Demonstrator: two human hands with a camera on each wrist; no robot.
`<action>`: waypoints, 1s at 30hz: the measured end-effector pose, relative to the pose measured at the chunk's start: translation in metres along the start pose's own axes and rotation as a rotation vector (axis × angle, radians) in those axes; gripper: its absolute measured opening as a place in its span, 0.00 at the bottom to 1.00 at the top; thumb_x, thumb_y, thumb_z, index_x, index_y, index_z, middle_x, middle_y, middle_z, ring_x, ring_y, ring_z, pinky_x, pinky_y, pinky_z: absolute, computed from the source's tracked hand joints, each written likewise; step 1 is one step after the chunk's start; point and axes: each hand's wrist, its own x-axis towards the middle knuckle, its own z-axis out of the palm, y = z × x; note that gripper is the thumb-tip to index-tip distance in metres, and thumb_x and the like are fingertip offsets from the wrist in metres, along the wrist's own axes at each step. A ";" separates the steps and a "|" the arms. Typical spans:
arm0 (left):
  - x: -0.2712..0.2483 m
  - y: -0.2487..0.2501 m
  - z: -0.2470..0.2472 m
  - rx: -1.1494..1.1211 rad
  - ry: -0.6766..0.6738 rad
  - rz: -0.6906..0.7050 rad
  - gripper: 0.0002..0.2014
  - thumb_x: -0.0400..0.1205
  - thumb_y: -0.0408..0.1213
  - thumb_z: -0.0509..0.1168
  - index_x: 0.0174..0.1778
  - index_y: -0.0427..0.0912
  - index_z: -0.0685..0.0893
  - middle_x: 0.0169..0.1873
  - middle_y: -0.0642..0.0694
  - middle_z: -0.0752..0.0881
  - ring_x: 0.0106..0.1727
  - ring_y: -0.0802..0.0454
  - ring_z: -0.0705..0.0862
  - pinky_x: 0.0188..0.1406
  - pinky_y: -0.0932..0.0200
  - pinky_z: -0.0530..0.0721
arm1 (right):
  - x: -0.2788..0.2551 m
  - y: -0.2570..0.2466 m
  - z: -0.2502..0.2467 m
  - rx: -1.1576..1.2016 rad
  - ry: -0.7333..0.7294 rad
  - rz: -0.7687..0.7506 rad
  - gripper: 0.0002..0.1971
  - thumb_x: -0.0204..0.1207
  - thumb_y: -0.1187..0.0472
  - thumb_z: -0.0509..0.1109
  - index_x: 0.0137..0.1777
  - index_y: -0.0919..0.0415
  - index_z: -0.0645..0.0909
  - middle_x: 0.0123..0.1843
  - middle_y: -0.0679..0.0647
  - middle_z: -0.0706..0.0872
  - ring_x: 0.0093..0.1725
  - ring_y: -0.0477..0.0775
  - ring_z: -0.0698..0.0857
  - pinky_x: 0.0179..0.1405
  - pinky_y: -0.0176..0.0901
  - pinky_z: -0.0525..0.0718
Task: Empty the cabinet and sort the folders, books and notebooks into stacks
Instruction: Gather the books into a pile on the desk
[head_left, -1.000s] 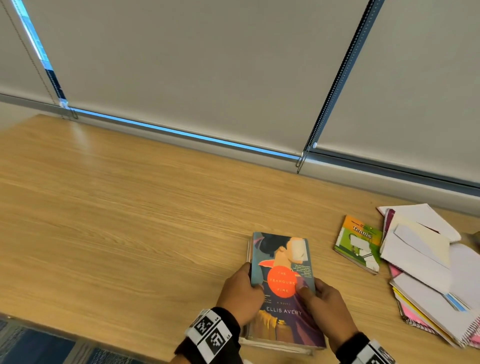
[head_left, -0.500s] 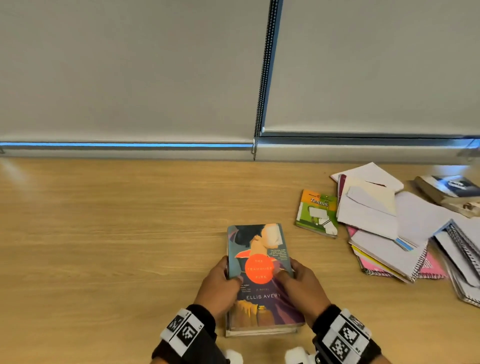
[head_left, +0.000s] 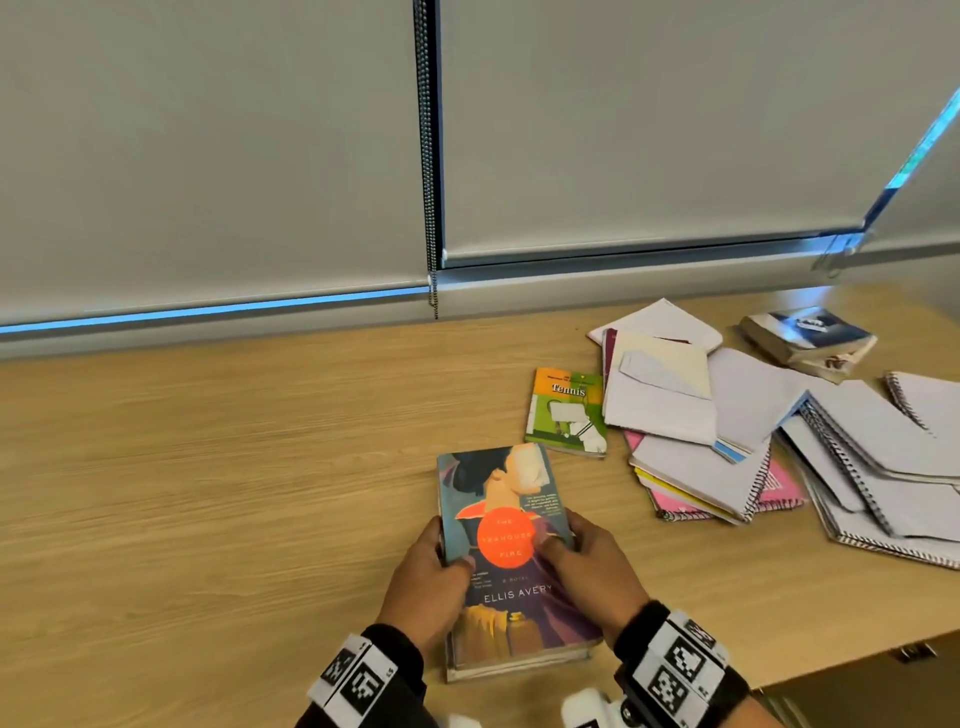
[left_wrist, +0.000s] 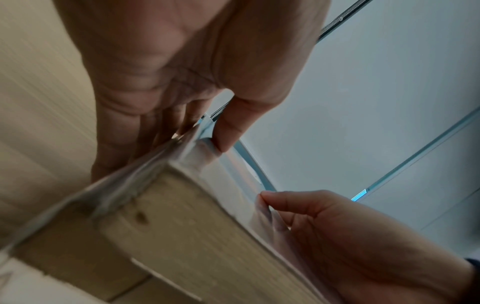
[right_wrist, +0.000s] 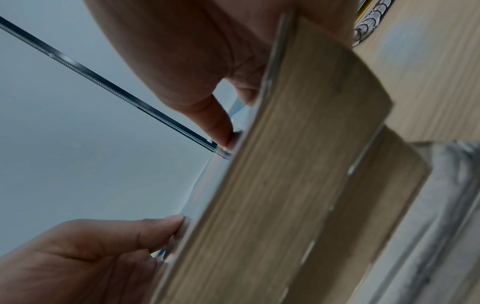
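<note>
A paperback novel (head_left: 511, 551) with an orange disc on its cover was held between both hands near the front edge of the wooden counter (head_left: 208, 467). The left hand (head_left: 428, 582) was curled round the book's left edge, thumb laid on the cover and fingers along the side. The right hand (head_left: 589, 564) gripped the opposite edge in the same way, its thumb pressed beside the orange disc. In the left wrist view the left thumb (left_wrist: 231, 123) was seen pinching the cover at its edge, with the yellowed page block (left_wrist: 197, 236) below it. In the right wrist view a second book appeared to lie beneath the held one, though the blur left this uncertain.

Just beyond the right hand and a little to its right, a small green and orange book titled Tennis (head_left: 567, 413) lay flat on the counter. Further to the right of that hand a loose heap of white papers and spiral notebooks (head_left: 727, 447) was spread, some overlapping a pink cover. Beyond the heap, well apart from the hands, a dark-covered paperback (head_left: 808, 338) rested near the wall. Grey roller blinds (head_left: 208, 156) were drawn down behind the counter.
</note>
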 end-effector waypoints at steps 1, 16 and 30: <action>0.001 -0.001 0.001 -0.005 0.005 -0.003 0.17 0.83 0.30 0.62 0.54 0.63 0.79 0.51 0.52 0.90 0.53 0.49 0.89 0.61 0.40 0.84 | 0.000 -0.002 -0.002 -0.001 -0.008 0.001 0.15 0.72 0.50 0.66 0.58 0.40 0.83 0.49 0.46 0.92 0.50 0.52 0.91 0.59 0.60 0.86; 0.040 0.149 0.132 0.318 0.172 0.425 0.23 0.81 0.43 0.68 0.72 0.56 0.74 0.67 0.57 0.73 0.69 0.58 0.71 0.67 0.59 0.71 | 0.033 -0.057 -0.181 -0.033 0.039 -0.022 0.24 0.79 0.47 0.69 0.73 0.51 0.74 0.63 0.51 0.84 0.60 0.47 0.83 0.53 0.39 0.81; 0.224 0.273 0.431 0.729 -0.226 0.417 0.13 0.81 0.41 0.65 0.61 0.49 0.83 0.57 0.49 0.84 0.58 0.49 0.83 0.54 0.64 0.76 | 0.225 0.010 -0.538 0.484 0.402 0.372 0.12 0.79 0.64 0.67 0.58 0.70 0.76 0.37 0.63 0.75 0.29 0.62 0.81 0.27 0.48 0.81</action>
